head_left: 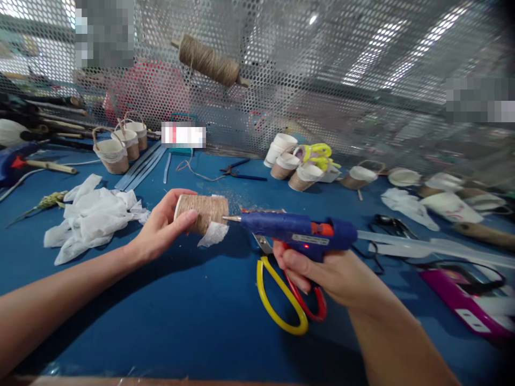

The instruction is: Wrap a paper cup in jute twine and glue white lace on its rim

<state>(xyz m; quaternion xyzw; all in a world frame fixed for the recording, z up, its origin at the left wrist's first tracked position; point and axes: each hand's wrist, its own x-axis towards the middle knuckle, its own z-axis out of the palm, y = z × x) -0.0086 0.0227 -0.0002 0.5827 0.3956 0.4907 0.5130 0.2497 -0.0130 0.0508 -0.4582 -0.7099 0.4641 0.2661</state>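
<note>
My left hand (pixel 171 217) is wrapped round a paper cup covered in twine (pixel 205 209), held on its side above the table. A scrap of white fabric (pixel 214 234) hangs from the cup's right end. My right hand (pixel 301 262) grips a blue glue gun (pixel 277 225) by its handle, with its red light lit. The metal nozzle points left, right at the cup's edge; whether it touches, I cannot tell. A clear glue stick (pixel 386 239) sticks out of the gun's back. Beneath my right hand lie scissors (pixel 281 300) with yellow and red handles.
White fabric (pixel 96 214) lies crumpled at left, near small handled baskets (pixel 112 155). Pliers (pixel 243 174) and several wrapped cups (pixel 306 177) stand farther back. A twine roll (pixel 209 61) hangs on the perforated metal screen. A magenta power strip (pixel 454 300) with cables sits at right.
</note>
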